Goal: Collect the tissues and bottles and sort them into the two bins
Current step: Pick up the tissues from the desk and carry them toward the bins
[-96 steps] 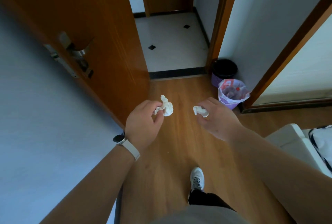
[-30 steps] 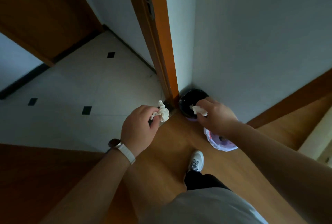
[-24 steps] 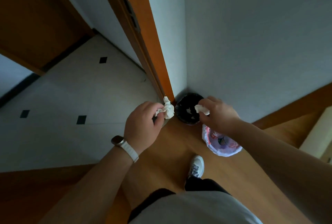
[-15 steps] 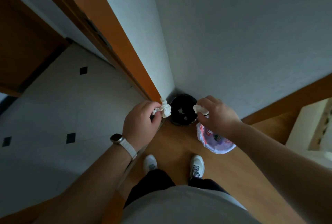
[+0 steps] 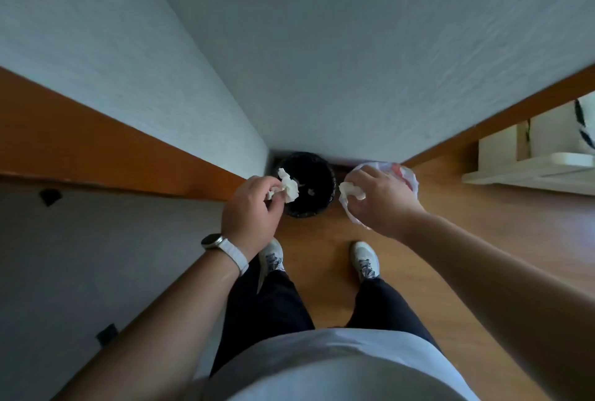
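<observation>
My left hand (image 5: pixel 249 211) pinches a crumpled white tissue (image 5: pixel 288 189) over the left edge of a black-lined bin (image 5: pixel 314 207) that stands in the corner; small white scraps lie inside it. My right hand (image 5: pixel 381 198) holds a second crumpled tissue (image 5: pixel 351 191) between the two bins, just right of the black bin's rim. The bin with a pale purple bag (image 5: pixel 409 177) sits directly under and behind this hand and is mostly hidden by it; something red shows inside.
The white wall (image 5: pixel 322 62) meets the corner just behind the bins. An orange door frame (image 5: pixel 112 156) runs along the left, with grey tiled floor beyond it. White furniture (image 5: pixel 528 159) stands at the right. My feet (image 5: pixel 363 260) are on the wooden floor.
I have stepped closer and now look straight down on the bins. Both hands, each still holding its tissue, have come over the bins, the left one above the black bin.
</observation>
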The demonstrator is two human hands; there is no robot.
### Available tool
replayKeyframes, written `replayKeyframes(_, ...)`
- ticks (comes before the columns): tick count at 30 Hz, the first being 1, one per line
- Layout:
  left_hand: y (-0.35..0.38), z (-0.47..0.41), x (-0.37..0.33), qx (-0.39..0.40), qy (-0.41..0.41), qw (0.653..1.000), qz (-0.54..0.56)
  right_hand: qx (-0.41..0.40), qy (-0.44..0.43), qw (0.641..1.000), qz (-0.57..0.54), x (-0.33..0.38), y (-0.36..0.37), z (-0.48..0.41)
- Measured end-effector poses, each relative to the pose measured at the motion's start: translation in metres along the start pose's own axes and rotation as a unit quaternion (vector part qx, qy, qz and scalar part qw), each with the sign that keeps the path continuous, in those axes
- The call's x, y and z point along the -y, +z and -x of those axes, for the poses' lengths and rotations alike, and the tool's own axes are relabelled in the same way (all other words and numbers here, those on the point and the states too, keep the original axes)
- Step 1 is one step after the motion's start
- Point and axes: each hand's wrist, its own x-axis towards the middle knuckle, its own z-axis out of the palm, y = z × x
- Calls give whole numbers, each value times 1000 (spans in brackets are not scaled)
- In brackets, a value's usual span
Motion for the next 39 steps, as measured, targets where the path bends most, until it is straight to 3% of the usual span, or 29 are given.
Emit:
replayKeyframes(9,97,-32,91,85,20,996,13,35,57,997,-33,-13,120,-49)
replayKeyframes(26,384,-34,285,152,-79,985,-2,42,78,996,11,-162,397,-181)
replayKeyframes(33,430,-34,313,126,-40,991,3,-9,55,997,53,-199,439,-208)
replayKeyframes(39,402,-34,298,129,-29,991,10,10,45,998,49,-188,416,-192)
